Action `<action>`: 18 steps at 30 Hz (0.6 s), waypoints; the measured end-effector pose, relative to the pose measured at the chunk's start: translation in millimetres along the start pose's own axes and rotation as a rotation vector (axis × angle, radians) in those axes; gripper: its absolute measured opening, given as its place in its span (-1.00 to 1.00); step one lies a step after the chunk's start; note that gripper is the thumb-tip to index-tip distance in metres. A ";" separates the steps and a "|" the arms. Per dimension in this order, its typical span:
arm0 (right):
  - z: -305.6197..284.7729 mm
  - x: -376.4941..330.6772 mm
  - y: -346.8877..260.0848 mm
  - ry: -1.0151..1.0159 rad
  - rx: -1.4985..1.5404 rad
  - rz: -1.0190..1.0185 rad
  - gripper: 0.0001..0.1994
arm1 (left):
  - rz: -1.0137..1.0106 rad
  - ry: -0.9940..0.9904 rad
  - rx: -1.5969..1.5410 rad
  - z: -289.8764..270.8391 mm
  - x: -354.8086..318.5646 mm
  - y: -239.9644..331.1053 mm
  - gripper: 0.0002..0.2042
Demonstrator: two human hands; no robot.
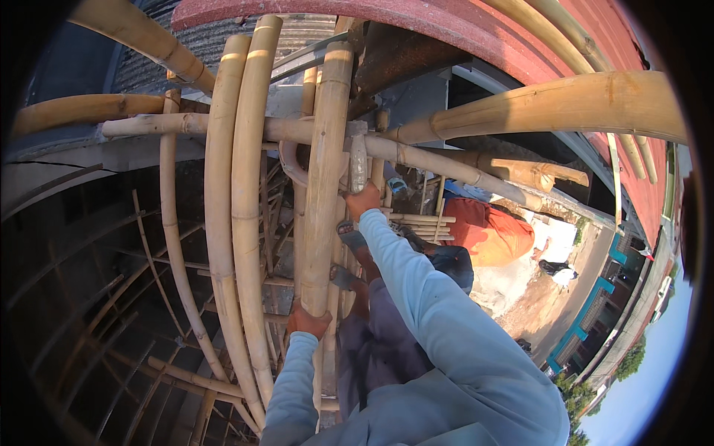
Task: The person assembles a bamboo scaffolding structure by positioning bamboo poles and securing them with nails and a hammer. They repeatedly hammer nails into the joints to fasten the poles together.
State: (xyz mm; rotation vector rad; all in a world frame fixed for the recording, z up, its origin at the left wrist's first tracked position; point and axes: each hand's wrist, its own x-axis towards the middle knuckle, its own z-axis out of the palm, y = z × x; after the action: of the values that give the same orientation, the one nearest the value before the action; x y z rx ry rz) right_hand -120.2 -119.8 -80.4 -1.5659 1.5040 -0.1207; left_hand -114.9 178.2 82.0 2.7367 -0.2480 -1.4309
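Observation:
My left hand (309,321) is closed around the lower part of a thick bamboo pole (327,178) that runs away from me. My right hand (363,200) is closed on a worn grey hammer (358,160), just right of the same pole. The hammer's head lies beside a bamboo crosspiece (416,157), which passes behind the thick pole. I cannot tell whether the head touches it. Two more long bamboo poles (249,186) lie side by side to the left, over the crosspiece.
My sandalled feet (344,276) stand on bamboo scaffolding. A large bamboo pole (550,108) juts across on the right, below a red roof edge (416,26). Thin bamboo lattice (149,297) spans a dark drop on the left. Below right is a person in orange (487,232).

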 end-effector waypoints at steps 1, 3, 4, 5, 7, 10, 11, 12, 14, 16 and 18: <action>3.1 -0.1 3.7 0.011 0.008 -0.032 -0.56 | 0.009 0.001 -0.011 -0.4 1.9 -1.6 -0.24; 6.7 1.1 11.7 0.007 0.012 -0.042 -0.55 | 0.016 -0.020 -0.027 -3.5 2.3 -3.2 -0.25; 7.6 2.9 15.2 -0.004 0.017 -0.029 -0.55 | 0.018 -0.032 -0.030 -7.5 -0.5 -3.5 -0.26; 7.4 6.1 18.1 0.007 0.052 -0.058 -0.54 | 0.006 -0.038 -0.009 -14.5 -3.4 -3.2 -0.26; 5.0 15.9 23.5 0.003 -0.001 -0.080 -0.51 | -0.022 -0.069 -0.012 -29.9 -16.8 -0.2 -0.20; -3.4 38.1 29.4 0.050 -0.113 -0.123 -0.47 | 0.022 0.035 0.037 -56.2 -55.0 8.7 -0.23; -7.5 42.0 32.6 -0.019 -0.108 -0.201 -0.46 | -0.018 0.037 0.078 -67.5 -64.6 9.1 -0.25; -10.8 43.0 37.4 0.001 -0.144 -0.239 -0.45 | -0.080 0.026 0.048 -76.7 -71.8 8.3 -0.21; -14.1 34.9 52.5 -0.084 -0.124 -0.195 -0.46 | -0.056 0.020 0.036 -86.1 -66.7 7.3 -0.23; -11.3 12.4 67.7 -0.061 0.017 -0.189 -0.47 | 0.017 -0.025 -0.032 -92.0 -42.5 3.8 -0.27; -14.1 -13.4 85.4 -0.072 0.093 -0.154 -0.47 | 0.151 -0.032 -0.148 -91.0 -15.4 -4.1 -0.30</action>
State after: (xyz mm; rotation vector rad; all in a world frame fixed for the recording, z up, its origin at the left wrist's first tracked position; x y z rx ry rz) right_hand -195.2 -100.7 -121.4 -1.5935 1.3032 -0.2173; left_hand -48.5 181.5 146.2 2.5222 -0.3280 -1.3949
